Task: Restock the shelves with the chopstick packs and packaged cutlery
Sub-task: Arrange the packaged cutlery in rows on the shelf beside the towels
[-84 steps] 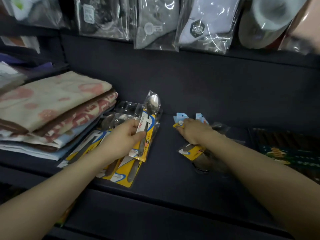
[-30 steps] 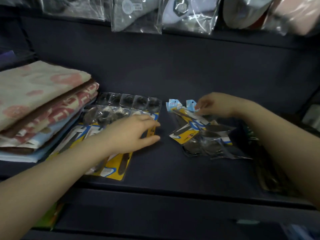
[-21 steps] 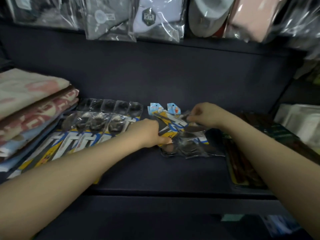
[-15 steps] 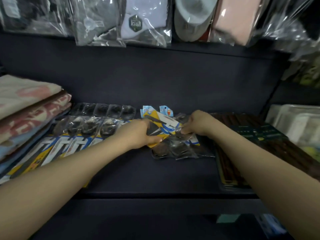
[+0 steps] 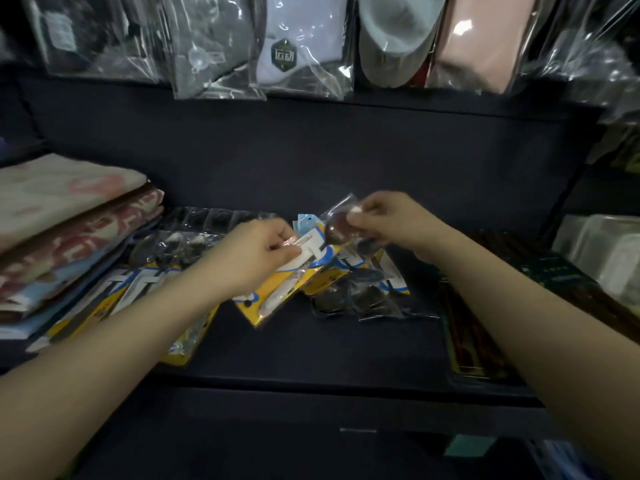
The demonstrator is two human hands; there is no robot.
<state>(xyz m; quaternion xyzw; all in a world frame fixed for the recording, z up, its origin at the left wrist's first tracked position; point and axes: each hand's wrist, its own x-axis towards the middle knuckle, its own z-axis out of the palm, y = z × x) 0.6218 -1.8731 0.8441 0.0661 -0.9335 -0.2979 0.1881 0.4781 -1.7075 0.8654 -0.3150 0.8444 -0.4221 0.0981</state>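
I see a dark shelf (image 5: 311, 348) under hanging sock bags (image 5: 294, 46). My left hand (image 5: 256, 258) fingers pinch a spoon pack (image 5: 284, 289), lifted off the loose pile (image 5: 360, 292); my right hand (image 5: 388, 220) fingers pinch its clear top end. The slippery wrap could slide out and knock the pile crooked — I only hold the edges. Half a second ago that pack lay lower, in the pile.

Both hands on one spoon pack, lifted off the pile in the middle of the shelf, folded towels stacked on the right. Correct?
Not quite: the folded towels are stacked on the left of the shelf, not the right; dark chopstick packs lie at the right. The head view shows it. The rest holds: left hand and right hand both grip one spoon pack, lifted off the middle pile.
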